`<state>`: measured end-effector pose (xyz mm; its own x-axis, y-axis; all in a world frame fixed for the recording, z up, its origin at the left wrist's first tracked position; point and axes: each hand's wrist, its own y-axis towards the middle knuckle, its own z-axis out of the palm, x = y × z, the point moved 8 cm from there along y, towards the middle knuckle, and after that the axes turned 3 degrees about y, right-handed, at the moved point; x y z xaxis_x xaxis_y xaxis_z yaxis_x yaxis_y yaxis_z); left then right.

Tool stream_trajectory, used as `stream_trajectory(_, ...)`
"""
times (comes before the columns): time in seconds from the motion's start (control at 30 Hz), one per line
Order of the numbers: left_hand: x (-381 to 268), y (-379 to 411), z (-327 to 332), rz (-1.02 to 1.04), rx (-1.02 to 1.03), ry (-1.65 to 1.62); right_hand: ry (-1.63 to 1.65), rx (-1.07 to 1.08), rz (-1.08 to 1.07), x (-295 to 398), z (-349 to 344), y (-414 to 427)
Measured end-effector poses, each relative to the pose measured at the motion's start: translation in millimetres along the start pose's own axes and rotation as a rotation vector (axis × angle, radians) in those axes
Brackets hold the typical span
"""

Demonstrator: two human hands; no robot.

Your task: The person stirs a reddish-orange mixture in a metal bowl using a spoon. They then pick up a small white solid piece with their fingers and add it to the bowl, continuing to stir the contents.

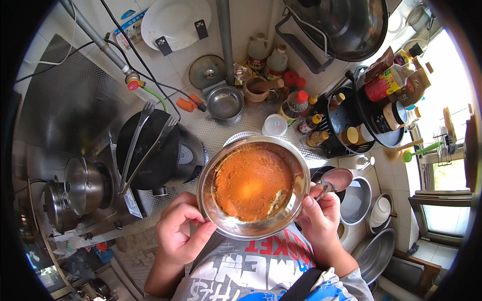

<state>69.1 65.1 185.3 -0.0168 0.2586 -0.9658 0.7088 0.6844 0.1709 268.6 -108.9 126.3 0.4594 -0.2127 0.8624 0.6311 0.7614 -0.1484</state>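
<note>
A stainless steel bowl (211,214) is held up in front of my body, with an orange-brown, cake-like food (252,180) inside. A pale patch shows at the food's lower right edge. My left hand (180,227) pinches the rim at the lower left between thumb and fingers. At the right side, my right hand (320,216) grips the rim and also a metal spoon (337,180), whose bowl points up and to the right. Behind the steel bowl, a white perforated rim and a white round tub (275,125) rest on the counter.
Metal tongs (137,141) lie across a black round appliance (150,154) at left, beside lidded pots (81,188). Sauce bottles (295,105) and a black rack (339,124) stand at right. A small metal bowl (225,102) and a mortar (254,94) are behind; metal basins (356,201) are at lower right.
</note>
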Motion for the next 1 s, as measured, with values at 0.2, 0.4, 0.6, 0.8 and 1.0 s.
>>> stream_trajectory(0.2,-0.6,0.2,0.5,0.014,-0.006,-0.004,0.032,-0.008,-0.021,2.0,1.9,1.7)
stream_trajectory(0.4,-0.4,-2.5,0.6,0.012,0.004,-0.058,0.033,0.002,-0.034,2.2,2.5,0.1)
stream_trajectory(0.6,0.3,-1.8,1.1,0.005,-0.003,-0.070,0.061,-0.005,-0.015,2.1,3.1,0.8)
stream_trajectory(0.8,-1.1,-0.1,-0.8,-0.004,-0.007,-0.076,0.027,-0.013,0.009,3.0,4.7,0.7)
stream_trajectory(1.0,-1.7,3.0,-0.7,0.008,0.010,-0.040,0.011,-0.004,0.024,0.1,1.6,1.4)
